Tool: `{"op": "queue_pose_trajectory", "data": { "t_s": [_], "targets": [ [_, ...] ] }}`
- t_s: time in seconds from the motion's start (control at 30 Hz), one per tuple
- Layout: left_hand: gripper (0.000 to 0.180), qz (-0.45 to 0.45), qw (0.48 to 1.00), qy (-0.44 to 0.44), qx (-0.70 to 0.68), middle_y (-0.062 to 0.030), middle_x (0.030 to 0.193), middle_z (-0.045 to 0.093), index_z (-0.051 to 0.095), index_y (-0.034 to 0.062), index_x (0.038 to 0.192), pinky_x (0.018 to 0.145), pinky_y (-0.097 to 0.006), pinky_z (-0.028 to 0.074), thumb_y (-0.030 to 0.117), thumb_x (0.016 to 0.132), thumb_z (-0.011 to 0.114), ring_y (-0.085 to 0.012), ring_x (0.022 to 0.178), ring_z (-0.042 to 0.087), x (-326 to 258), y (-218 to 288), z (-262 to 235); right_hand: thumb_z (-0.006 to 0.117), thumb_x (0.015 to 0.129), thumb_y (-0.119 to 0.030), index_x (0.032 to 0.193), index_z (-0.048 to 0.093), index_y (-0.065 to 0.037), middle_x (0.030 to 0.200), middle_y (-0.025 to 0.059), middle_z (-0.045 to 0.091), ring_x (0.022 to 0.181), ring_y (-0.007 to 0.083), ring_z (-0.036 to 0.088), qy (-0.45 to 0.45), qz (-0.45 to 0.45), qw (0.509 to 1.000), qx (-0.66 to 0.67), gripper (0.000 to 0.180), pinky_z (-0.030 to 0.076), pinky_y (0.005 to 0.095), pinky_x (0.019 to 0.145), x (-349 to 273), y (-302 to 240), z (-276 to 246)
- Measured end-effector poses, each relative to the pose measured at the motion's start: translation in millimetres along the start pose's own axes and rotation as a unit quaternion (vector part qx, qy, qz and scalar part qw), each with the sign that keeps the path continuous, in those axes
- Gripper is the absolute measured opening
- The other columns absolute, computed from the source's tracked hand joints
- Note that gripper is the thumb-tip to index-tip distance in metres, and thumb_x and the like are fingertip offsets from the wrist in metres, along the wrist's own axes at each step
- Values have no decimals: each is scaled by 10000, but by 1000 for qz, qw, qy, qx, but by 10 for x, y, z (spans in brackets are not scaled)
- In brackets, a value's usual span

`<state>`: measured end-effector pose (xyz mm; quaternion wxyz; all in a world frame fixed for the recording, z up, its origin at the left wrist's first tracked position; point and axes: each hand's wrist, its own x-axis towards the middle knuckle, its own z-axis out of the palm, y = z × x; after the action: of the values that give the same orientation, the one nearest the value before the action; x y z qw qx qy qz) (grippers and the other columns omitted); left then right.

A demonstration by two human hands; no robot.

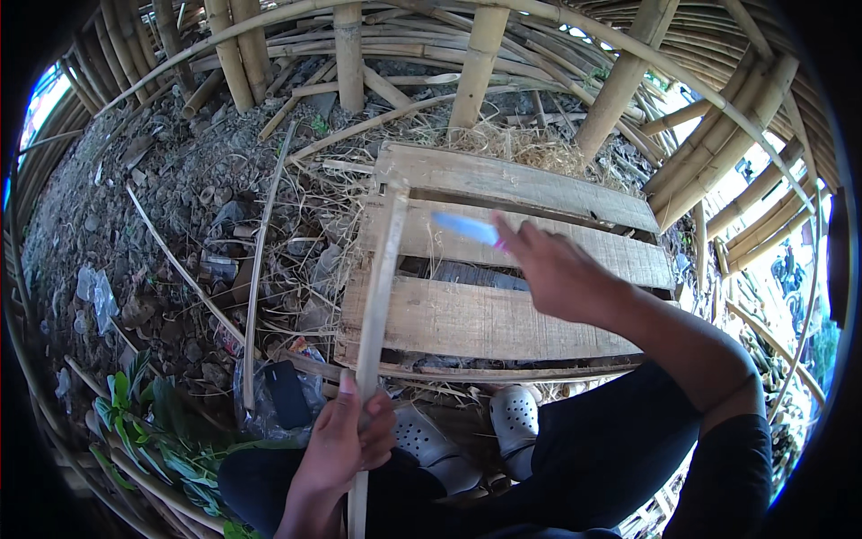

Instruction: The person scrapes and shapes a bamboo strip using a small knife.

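Plank platform (512, 316); left hand (339, 438) holds strip (381, 287); right hand (564, 271), apparently blurred knife (462, 227).

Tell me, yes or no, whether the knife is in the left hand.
No, the right hand holds the knife, while the left hand grips a bamboo strip.

Over the slatted wooden counter (485, 314), room lies open between the bamboo strip (383, 278) and the right forearm (682, 337), with the knife (462, 226) jutting across its far part. Bamboo posts (476, 67) bar the way beyond; clogs (514, 422) crowd the near edge.
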<state>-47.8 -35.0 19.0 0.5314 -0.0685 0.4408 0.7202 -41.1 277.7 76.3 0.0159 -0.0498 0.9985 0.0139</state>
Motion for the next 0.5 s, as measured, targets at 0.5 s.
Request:
{"op": "queue_pose_trajectory", "data": {
  "t_s": [0.5],
  "targets": [
    [522, -8, 1000, -21, 21, 65, 606, 262, 398, 119, 838, 421, -206, 209, 601, 984, 263, -39, 472, 221, 50, -43, 39, 447, 901, 37, 1480, 261, -54, 1046, 192, 499, 813, 294, 611, -12, 7, 994, -111, 615, 539, 404, 720, 11, 260, 96]
  ]
}}
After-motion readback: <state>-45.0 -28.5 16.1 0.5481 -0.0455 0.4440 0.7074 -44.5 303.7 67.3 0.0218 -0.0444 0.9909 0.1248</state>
